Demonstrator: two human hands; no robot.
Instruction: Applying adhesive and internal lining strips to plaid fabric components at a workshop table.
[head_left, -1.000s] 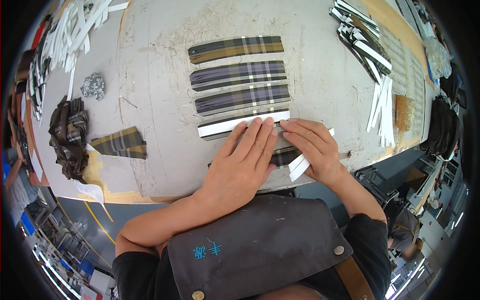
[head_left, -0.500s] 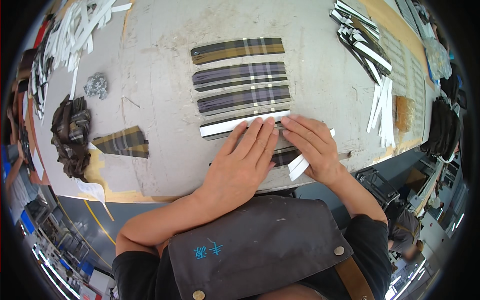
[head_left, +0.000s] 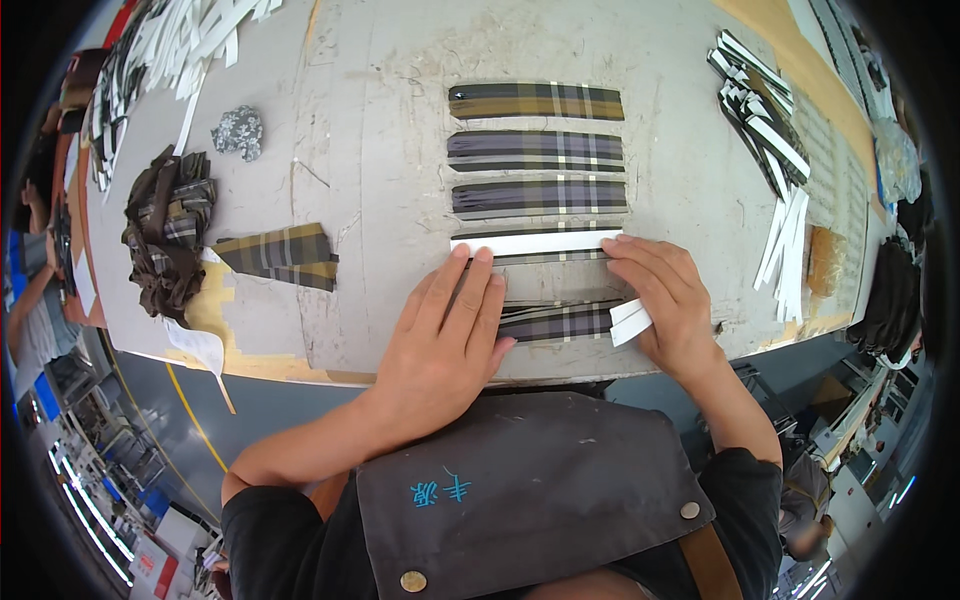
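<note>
Two bare hands lay on the grey worktable, and the view ran as follows from its nine o'clock side to its three o'clock side. At about ten o'clock sat a dark heap of plaid scraps, with a small crumpled grey wad just above it and loose white strips further up at eleven. Near the heap, toward the centre, lay a single folded plaid piece.

The left hand was spread flat, fingers together and straight, pressing down with its fingertips touching the left end of the white strip. It gripped nothing. That white strip lay across a plaid band near the centre of the view, under three plaid bands stacked in a column toward twelve o'clock. Another plaid band lay between the two hands, partly under the left fingers.

The right hand rested palm down, its fingertips on the right end of the white strip, while a second short white piece stuck out from beneath it; whether it was pinched could not be told.

At two o'clock lay a pile of black-and-white strips.
</note>
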